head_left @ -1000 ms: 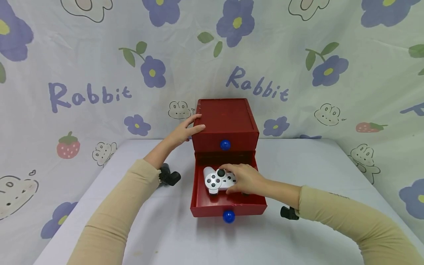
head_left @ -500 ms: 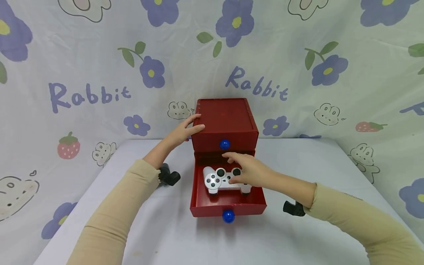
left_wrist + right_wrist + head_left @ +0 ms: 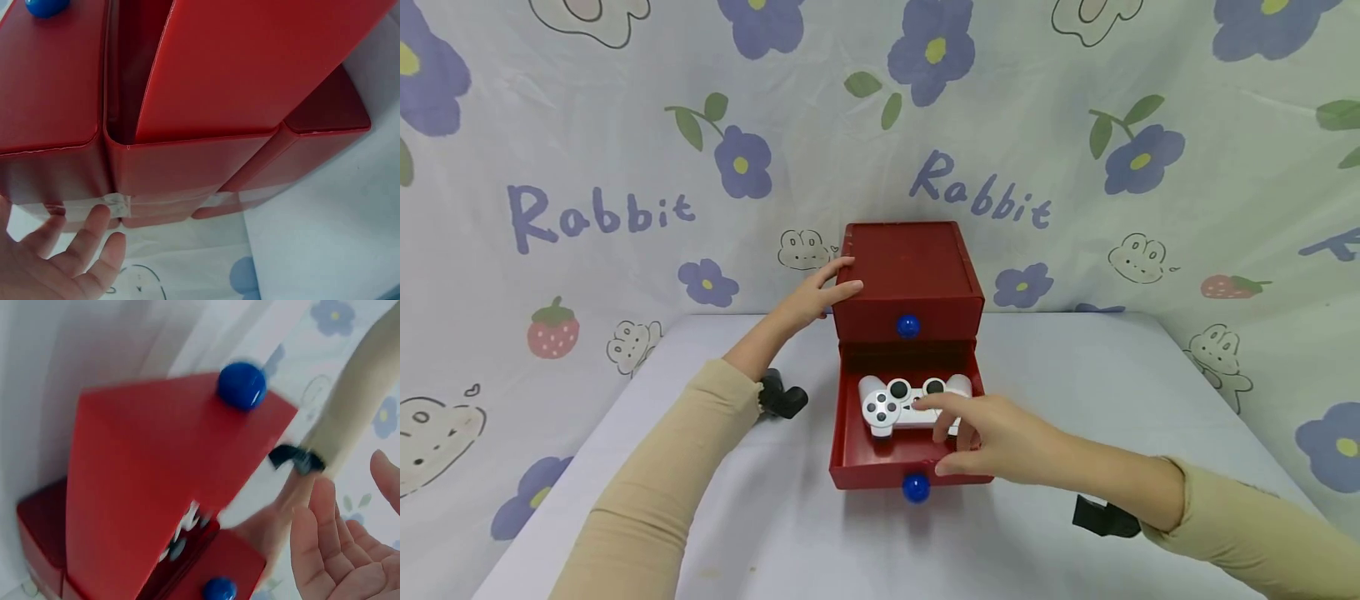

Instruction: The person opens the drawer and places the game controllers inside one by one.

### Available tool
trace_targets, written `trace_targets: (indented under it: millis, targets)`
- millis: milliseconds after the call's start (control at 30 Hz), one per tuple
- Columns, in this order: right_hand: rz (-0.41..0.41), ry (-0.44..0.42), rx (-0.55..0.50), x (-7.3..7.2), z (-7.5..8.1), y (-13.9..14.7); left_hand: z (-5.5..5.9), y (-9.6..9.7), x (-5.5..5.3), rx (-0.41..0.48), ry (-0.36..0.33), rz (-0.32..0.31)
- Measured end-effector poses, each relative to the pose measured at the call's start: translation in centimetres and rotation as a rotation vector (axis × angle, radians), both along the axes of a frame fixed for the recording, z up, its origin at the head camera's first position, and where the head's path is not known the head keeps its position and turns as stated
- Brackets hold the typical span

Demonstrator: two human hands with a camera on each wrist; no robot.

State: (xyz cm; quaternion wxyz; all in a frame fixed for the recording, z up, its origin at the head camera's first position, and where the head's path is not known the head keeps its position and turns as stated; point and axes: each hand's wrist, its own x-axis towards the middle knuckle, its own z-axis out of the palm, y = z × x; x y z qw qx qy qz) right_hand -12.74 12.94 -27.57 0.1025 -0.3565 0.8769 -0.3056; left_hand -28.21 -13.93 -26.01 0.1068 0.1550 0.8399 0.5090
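Observation:
A red drawer cabinet (image 3: 902, 260) stands at the back middle of the table, its lower drawer (image 3: 868, 475) pulled out. In that drawer lies a white game controller (image 3: 880, 407), its right part overlapped by my right hand in the head view. My left hand (image 3: 808, 302) rests at the cabinet's upper left edge, fingers spread; the left wrist view shows its loose fingers beside the cabinet's side. My right hand (image 3: 1003, 437) hovers over the drawer's front right corner, holding nothing, thumb close to the blue knob (image 3: 916, 488). In the right wrist view its fingers (image 3: 325, 519) are relaxed.
The upper drawer, with its own blue knob (image 3: 908, 326), is closed. A white cloth-covered table (image 3: 1075, 375) lies around the cabinet, and a printed curtain (image 3: 1000, 100) hangs right behind. Black wrist camera mounts (image 3: 784, 398) sit on both arms.
My right hand has let go of the controller, lifted, then moved down and right to the drawer's front. The controller stays in the drawer; my left hand has not moved.

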Motion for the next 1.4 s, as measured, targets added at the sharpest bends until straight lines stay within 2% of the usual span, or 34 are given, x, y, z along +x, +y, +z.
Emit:
trace_targets:
  millis: [167, 367, 533, 633, 733, 867, 1067, 1233, 1400]
  targets:
    - [0.07, -0.097, 0.022, 1.6, -1.4, -0.1, -1.4, -0.5, -1.5, -0.014, 0.025, 0.011]
    - [0.053, -0.14, 0.068, 2.2, -4.0, -0.6, -1.6, -0.5, -1.6, -0.019, 0.042, 0.014]
    - [0.023, -0.124, 0.09, 2.2, -5.9, -1.1, -0.6, -0.1, -0.7, -0.003, 0.011, 0.008]
    - [0.017, -0.077, 0.101, 2.2, -6.7, -1.4, -0.1, 0.1, -0.2, 0.001, 0.006, -0.001]
    - [0.016, -0.012, 0.115, 2.1, -7.3, -1.6, -0.5, 0.0, -0.5, -0.01, 0.016, 0.002]
    - [0.018, 0.056, 0.107, 2.0, -7.8, -1.8, -1.6, -0.4, -1.5, -0.016, 0.033, 0.012]
    - [0.015, 0.061, 0.045, 1.6, -8.0, -1.9, -2.0, -0.6, -1.8, -0.018, 0.045, 0.027]
    - [0.008, 0.044, 0.027, 1.1, -7.7, -2.0, -1.4, -0.4, -1.4, -0.008, 0.023, 0.02]
    - [-0.019, 0.05, -0.012, 0.2, -7.4, -2.1, 0.0, 0.0, 0.1, 0.0, -0.005, 0.013]
